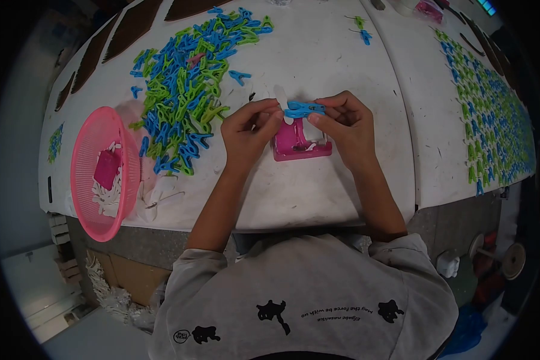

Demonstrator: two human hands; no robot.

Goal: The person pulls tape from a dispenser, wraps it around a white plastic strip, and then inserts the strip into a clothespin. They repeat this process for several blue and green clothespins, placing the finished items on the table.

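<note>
A blue clothespin (305, 109) lies sideways between my hands above the table. My right hand (349, 123) pinches its right end between thumb and fingers. My left hand (251, 127) is closed in a pinch, its fingertips right at the clothespin's left end; I cannot tell what is between them. A pale strip (280, 94) shows just behind those left fingertips. Below the clothespin, a magenta tray-like holder (303, 153) with a white piece in it sits on the table, partly covered by my hands.
Green and blue clothespins (183, 90) form a large pile at left. Beside it, a pink basket (80, 174) holds a magenta block and white pieces. Rows of clothespins (492, 120) cover the right table. Two clothespins (364, 37) lie farther back; dark brown pieces (132, 27) line the far left.
</note>
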